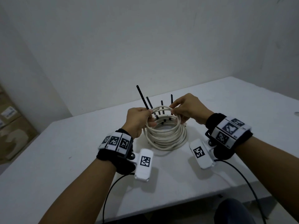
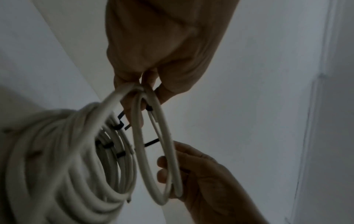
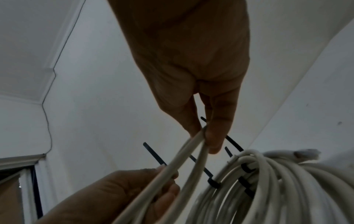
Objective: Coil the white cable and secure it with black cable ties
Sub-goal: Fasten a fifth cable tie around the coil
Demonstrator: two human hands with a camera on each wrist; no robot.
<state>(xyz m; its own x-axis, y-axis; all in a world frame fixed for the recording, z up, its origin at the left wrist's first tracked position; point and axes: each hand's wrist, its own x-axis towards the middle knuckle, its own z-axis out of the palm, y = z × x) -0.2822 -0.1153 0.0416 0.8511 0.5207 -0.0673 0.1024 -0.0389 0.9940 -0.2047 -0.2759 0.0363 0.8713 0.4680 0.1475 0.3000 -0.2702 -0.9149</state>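
- Over the middle of the plain white table (image 1: 242, 101), one coil of white round cable (image 1: 166, 138) is held tilted, far side raised, near side low by the tabletop; whether it touches the surface I cannot tell.
- Count: one cable, many turns, too many to number with confidence.
- Count: four thin black plastic cable ties (image 1: 162, 109), all clustered on the far arc of the coil, tails sticking upward and fanned apart.
- Wrist views show the ties' heads cinched around bundled turns (image 3: 213, 182); two or so outer loops (image 2: 153, 136) stand away from the main bundle.
- Left hand (image 1: 139, 120): fingers curled and clamped on the coil's left far edge, next to the longest tie tail.
- Right hand (image 1: 187, 109): thumb and fingers (image 3: 214, 133) pinched together on the loose outer loops at the coil's right far edge.
- Both wrists carry black bands with square black-and-white marker tags, each with one white camera block (image 1: 144, 164); two black leads run off the near edge.
- Containers: brown cardboard boxes (image 1: 11, 120) stacked at far left by the wall; contents not visible.
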